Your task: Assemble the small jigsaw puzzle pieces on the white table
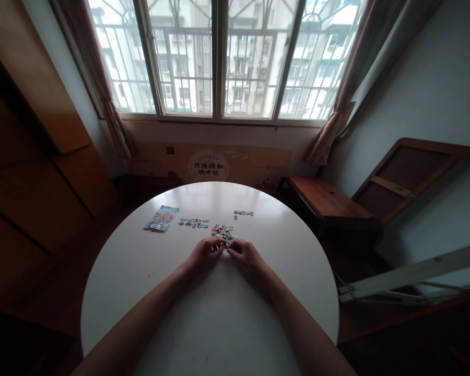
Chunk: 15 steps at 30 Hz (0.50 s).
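A heap of small jigsaw puzzle pieces (224, 231) lies on the white round table (141, 292). At the near edge of the heap, my left hand (208, 249) has its fingers curled and pinched around a puzzle piece. Close beside it, my right hand (245, 251) pinches a piece between thumb and fingers. The fingertips almost meet, and the pieces in them are tiny and partly hidden. Left of the heap is a group of pieces laid in rows (194, 223). Beyond it to the right, several pieces form a bent strip (243, 213).
A colourful picture sheet (162, 218) lies on the table's left side. Past the table stand a printed cardboard panel (238, 159) under the window and a wooden bench (331, 197) at right. A wooden cabinet (74, 177) is on the left.
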Motion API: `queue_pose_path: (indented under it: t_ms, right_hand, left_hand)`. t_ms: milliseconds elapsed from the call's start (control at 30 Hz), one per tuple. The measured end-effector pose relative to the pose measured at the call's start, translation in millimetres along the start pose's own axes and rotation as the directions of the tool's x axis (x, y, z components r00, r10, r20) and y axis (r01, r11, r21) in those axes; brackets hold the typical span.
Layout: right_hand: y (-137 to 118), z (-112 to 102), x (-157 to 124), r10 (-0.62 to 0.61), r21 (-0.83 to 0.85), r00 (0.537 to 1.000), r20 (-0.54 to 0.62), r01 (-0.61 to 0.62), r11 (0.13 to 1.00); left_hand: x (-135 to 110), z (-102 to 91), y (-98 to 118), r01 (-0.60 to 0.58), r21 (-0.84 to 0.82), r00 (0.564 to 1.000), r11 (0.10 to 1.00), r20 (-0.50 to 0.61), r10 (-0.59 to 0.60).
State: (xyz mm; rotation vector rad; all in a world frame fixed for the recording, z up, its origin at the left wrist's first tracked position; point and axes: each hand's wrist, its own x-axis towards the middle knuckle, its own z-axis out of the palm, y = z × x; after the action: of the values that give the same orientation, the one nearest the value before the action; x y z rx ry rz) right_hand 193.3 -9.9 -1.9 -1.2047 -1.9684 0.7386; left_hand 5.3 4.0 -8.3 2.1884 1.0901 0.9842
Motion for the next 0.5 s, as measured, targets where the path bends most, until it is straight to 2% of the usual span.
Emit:
queue_pose_path:
  t_ms: [500]
  right_hand:
    - [2.7, 1.4, 0.5, -0.002, -0.010, 1.000, -0.011, 0.002, 1.000]
  left_hand:
    - [0.0, -0.2, 1.3, 0.008, -0.001, 1.000, 1.000, 0.004, -0.008]
